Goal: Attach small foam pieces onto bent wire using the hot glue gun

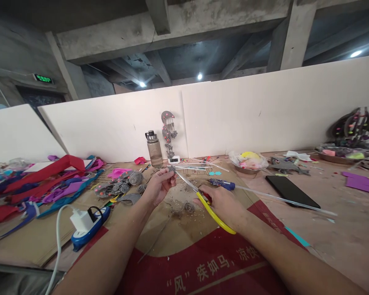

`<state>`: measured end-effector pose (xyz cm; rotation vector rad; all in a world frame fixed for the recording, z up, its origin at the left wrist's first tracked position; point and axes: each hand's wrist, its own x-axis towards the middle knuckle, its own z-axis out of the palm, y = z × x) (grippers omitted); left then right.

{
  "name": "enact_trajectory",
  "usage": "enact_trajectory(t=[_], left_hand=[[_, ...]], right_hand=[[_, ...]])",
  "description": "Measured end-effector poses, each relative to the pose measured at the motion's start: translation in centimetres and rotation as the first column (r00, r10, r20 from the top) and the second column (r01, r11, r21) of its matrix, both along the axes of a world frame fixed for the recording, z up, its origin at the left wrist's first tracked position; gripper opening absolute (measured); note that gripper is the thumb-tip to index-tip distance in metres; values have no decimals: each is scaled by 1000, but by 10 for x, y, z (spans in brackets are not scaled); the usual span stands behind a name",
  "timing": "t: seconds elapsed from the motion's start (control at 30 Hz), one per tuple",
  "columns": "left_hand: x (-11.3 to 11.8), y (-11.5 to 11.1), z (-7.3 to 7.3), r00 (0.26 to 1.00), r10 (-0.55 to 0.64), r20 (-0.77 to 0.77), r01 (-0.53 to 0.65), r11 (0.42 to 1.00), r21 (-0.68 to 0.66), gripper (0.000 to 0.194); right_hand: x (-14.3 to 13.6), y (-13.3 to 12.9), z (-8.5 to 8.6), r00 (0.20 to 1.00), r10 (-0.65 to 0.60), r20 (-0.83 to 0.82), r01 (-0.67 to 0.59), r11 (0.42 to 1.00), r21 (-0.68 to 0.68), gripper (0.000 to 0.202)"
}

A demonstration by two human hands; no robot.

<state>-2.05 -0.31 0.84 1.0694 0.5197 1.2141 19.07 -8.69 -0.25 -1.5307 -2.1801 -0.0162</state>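
Observation:
My right hand (224,203) is closed around yellow-handled scissors (215,216), whose metal blades point up and left. At the blade tips, my left hand (158,186) pinches a small grey fuzzy piece (171,168); its exact shape is too small to make out. Whether the blades touch the piece, I cannot tell. Below the scissors a small tangle of grey yarn (189,207) lies on the brown and red cardboard (184,241), among pale scraps. A blue glue gun (224,184) rests just beyond my right hand, with a long clear glue stick (285,200) behind it.
To the left are a power strip (94,231) with a white charger, grey decorated pieces (119,186) and coloured cloth strips (46,176). A bottle (154,149) and a hanging grey ornament (168,131) stand by the white partition (249,119). A black phone (292,191) lies right.

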Motion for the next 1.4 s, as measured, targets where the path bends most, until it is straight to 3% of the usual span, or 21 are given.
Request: enact_trajectory(t=[1.4], left_hand=[[3, 1, -5, 985, 129, -111, -130, 991, -6, 25]], right_hand=[[-4, 1, -5, 999, -2, -47, -1, 999, -46, 37]])
